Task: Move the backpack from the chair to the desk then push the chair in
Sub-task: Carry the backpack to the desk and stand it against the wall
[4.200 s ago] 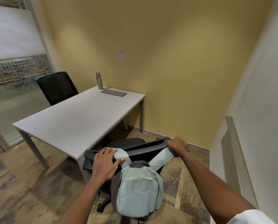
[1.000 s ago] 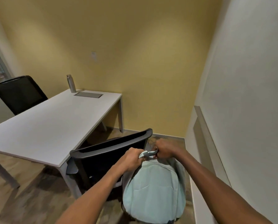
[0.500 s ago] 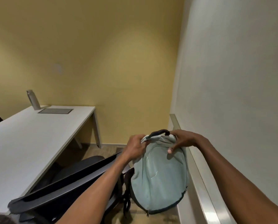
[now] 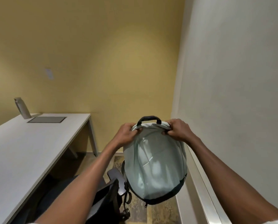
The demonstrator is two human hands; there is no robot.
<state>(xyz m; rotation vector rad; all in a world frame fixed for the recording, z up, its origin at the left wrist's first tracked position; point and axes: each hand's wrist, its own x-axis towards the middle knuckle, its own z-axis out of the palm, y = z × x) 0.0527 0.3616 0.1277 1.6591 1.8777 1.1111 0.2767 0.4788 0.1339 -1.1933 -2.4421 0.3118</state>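
Note:
A pale mint backpack (image 4: 154,165) with a dark carry handle hangs in the air, lifted off the chair, to the right of the desk. My left hand (image 4: 127,135) grips its top left corner and my right hand (image 4: 177,129) grips its top right corner. The black office chair (image 4: 106,196) sits below my left forearm, its armrest and backrest partly showing, its seat under the desk's near edge. The white desk (image 4: 21,152) stretches along the left.
A grey metal bottle (image 4: 22,108) and a flat grey panel (image 4: 47,119) sit at the desk's far end by the yellow wall. A white wall with a metal rail (image 4: 201,180) runs close on the right. Patterned floor shows between chair and wall.
The backpack has come off the chair's backrest and risen higher, held now by both top corners. The view has swung right and up, so the second chair is out of sight.

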